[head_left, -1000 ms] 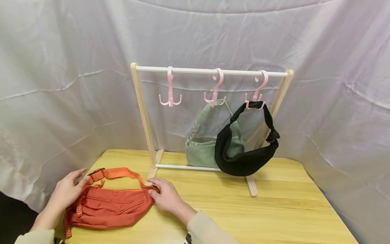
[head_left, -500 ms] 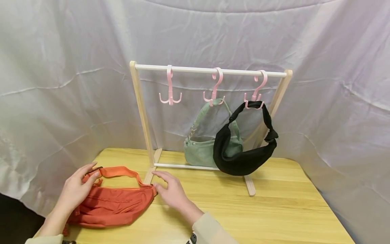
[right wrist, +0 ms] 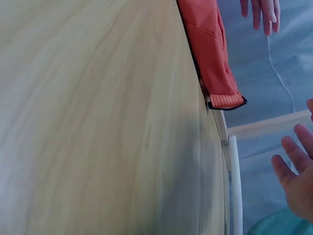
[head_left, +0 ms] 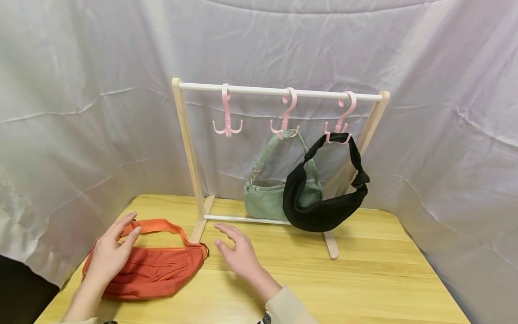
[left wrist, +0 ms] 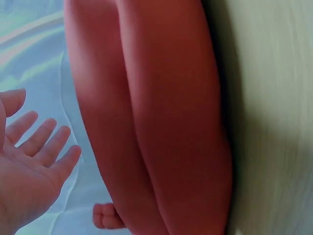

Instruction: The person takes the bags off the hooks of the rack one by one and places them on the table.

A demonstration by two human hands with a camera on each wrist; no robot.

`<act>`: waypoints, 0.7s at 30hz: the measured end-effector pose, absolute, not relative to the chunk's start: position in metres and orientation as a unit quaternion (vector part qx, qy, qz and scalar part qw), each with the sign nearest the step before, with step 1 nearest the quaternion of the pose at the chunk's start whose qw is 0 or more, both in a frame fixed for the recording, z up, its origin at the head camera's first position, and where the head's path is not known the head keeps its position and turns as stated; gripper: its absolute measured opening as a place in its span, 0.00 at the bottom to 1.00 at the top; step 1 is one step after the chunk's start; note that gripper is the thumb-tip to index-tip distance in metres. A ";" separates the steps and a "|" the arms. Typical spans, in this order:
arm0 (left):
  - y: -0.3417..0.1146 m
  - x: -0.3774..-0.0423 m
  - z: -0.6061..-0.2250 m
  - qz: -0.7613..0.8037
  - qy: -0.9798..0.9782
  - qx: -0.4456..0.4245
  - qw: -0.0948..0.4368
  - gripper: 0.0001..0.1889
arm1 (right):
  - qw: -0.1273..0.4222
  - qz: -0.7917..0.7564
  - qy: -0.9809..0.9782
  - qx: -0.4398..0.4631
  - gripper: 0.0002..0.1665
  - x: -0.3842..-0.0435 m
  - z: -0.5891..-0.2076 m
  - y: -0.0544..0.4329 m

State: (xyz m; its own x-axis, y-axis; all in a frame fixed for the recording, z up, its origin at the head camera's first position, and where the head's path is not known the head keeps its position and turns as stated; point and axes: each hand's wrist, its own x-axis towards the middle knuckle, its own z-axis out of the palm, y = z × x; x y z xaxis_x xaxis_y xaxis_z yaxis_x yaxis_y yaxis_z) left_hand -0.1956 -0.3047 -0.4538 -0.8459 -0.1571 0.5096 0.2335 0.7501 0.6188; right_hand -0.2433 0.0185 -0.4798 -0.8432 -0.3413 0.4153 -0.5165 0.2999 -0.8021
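Note:
A red-orange waist bag [head_left: 162,272] lies on the table at the left of the head view, its orange strap [head_left: 158,225] looped up behind it. My left hand [head_left: 108,254] hovers over the bag's left end with fingers spread, hiding part of it. In the left wrist view that hand [left wrist: 34,174] has straight, parted fingers beside the bag [left wrist: 171,107]. To the right of the bag, my right hand [head_left: 240,257] is held in the air, fingers extended and nothing in it. The bag's right end [right wrist: 215,68] shows apart from that hand [right wrist: 298,181] in the right wrist view.
Behind the hands stands a rack with wooden posts [head_left: 188,148] and a white rail [head_left: 255,90]. Three pink hooks hang on it. The left hook [head_left: 228,112] carries nothing; a green handbag [head_left: 267,201] and a black shoulder bag [head_left: 323,216] hang from the others.
My right hand has let go of the waist bag's right end and moved right. My left hand has lifted off the strap buckle end and shifted right over the bag.

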 end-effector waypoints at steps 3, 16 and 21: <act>-0.299 -0.194 -0.452 -0.360 -0.890 -0.025 0.278 0.26 | 0.092 0.531 -0.799 0.265 0.25 -0.243 -0.479 0.025; -0.274 -0.187 -0.449 -0.387 -0.873 -0.045 0.293 0.27 | 0.139 0.550 -0.783 0.258 0.25 -0.244 -0.478 0.055; -0.264 -0.186 -0.446 -0.395 -0.870 -0.054 0.291 0.27 | 0.157 0.559 -0.777 0.243 0.25 -0.242 -0.478 0.064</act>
State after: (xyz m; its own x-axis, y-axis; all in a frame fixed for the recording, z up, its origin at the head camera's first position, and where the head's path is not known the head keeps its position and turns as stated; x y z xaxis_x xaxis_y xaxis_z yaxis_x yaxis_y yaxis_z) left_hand -0.1861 -0.2644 -0.4460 -0.8242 -0.1362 0.5496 0.3240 0.6826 0.6551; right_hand -0.2419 0.0635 -0.4779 -0.8324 -0.2022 0.5159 -0.5535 0.2571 -0.7922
